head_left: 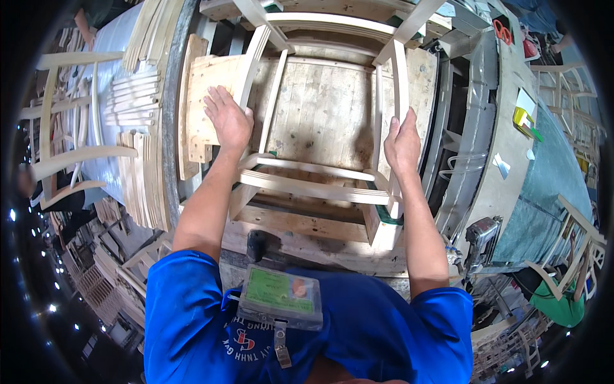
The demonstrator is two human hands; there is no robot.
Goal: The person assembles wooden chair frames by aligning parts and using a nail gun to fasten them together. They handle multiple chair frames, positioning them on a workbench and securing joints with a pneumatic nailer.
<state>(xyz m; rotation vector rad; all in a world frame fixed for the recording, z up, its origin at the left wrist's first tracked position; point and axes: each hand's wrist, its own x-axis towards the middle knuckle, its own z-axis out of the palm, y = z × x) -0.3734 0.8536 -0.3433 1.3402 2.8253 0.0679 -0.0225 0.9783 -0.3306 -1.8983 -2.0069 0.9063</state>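
A pale wooden chair frame (313, 186) lies on the work surface in front of me, its rails and legs forming a rough square. My left hand (231, 123) is open, fingers spread over a light wooden board (203, 137) beside the frame's left rail, the thumb close to that rail. On the opposite side, my right hand (403, 144) straddles the right rail, thumb on the inner side and fingers on the outer. Green pads (385, 215) show under the frame's near right corner.
Stacked wooden strips (142, 176) and curved chair parts (83, 157) lie on the left. On the right bench are orange-handled scissors (503, 32), a yellow tool (524, 120) and a metal device (483, 232). Other people work at the edges; one green sleeve (559, 299) shows at lower right.
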